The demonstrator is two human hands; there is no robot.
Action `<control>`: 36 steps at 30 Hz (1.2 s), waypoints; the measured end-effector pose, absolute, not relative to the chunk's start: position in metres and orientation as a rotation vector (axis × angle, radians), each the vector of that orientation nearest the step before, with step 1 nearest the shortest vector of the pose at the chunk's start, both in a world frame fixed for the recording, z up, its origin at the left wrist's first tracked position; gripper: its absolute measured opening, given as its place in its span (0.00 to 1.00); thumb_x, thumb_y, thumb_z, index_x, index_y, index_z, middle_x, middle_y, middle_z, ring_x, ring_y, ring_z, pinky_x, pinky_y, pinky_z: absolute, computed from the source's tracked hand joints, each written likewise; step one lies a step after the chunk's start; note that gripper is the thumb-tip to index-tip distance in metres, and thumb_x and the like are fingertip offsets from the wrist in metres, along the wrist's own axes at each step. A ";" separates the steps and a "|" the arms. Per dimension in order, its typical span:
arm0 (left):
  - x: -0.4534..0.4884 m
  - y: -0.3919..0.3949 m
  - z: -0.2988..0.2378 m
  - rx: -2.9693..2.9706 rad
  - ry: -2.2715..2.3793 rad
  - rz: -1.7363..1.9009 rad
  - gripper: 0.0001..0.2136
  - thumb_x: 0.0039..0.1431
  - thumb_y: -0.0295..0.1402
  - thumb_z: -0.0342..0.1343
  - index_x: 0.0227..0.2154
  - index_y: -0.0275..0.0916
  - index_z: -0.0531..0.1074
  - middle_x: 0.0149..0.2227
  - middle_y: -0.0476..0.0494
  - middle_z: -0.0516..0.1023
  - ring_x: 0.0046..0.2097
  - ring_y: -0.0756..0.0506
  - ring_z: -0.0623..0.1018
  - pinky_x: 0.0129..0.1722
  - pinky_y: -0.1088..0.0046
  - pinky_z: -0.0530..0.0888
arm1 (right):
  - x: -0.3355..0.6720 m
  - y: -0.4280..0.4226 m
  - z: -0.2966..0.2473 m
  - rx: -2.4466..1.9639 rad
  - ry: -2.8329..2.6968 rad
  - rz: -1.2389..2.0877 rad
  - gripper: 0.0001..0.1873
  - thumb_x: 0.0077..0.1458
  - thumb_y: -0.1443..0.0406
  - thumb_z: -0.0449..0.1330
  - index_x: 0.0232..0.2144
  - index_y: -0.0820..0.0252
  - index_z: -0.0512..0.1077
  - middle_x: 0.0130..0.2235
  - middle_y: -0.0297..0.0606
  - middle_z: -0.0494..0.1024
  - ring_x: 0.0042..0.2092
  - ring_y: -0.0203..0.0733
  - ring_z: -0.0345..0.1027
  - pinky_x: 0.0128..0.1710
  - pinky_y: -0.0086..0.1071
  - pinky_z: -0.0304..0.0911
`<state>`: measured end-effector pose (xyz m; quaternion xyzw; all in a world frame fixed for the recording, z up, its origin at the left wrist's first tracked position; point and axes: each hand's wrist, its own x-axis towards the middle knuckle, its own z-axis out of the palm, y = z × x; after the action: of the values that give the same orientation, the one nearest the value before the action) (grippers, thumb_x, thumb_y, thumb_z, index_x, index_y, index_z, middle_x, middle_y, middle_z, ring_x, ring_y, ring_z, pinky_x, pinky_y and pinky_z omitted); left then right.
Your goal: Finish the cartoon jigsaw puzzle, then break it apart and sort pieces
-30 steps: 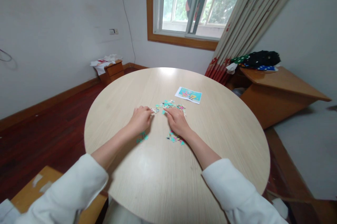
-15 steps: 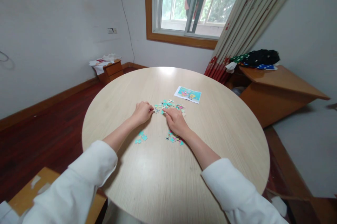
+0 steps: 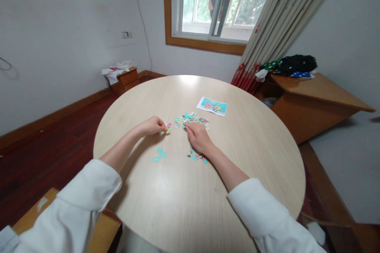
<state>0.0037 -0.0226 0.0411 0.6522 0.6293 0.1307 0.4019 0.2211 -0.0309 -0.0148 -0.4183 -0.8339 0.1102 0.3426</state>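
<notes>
My left hand [image 3: 152,125] is closed in a pinch, its fingertips at a few pink and yellow jigsaw pieces [image 3: 168,127] on the left of the table. More pieces there are partly hidden under the hand. Resting at the front edge of a loose heap of jigsaw pieces [image 3: 190,116], my right hand [image 3: 198,136] has thumb and forefinger together on a teal piece. A second group of mixed pieces [image 3: 195,155] lies close to my right wrist, partly covered. Several plain teal pieces [image 3: 160,153] sit nearer me on the left.
A printed picture sheet [image 3: 212,106] with pink and yellow cartoon figures lies beyond the heap on the round wooden table [image 3: 184,201]. Behind stand a window and curtain [image 3: 267,35]. A wooden desk [image 3: 314,102] with cloths is at right, a small cabinet [image 3: 128,78] at back left.
My left hand has moved left and slightly towards me, away from the heap. Pink and yellow pieces now show at its fingertips. My right hand has stayed in place.
</notes>
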 end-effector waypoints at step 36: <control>0.067 -0.123 0.034 2.619 1.476 0.119 0.16 0.55 0.23 0.43 0.41 0.36 0.74 0.40 0.36 0.72 0.43 0.40 0.68 0.41 0.62 0.62 | 0.224 -0.030 -0.013 -1.078 -2.100 0.311 0.16 0.59 0.68 0.48 0.44 0.60 0.72 0.44 0.44 0.76 0.47 0.45 0.66 0.50 0.43 0.58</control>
<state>0.0670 -0.1226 0.0336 0.8686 0.4894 0.0396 0.0667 0.2242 -0.0305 -0.0132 -0.4204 -0.8190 0.1212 0.3712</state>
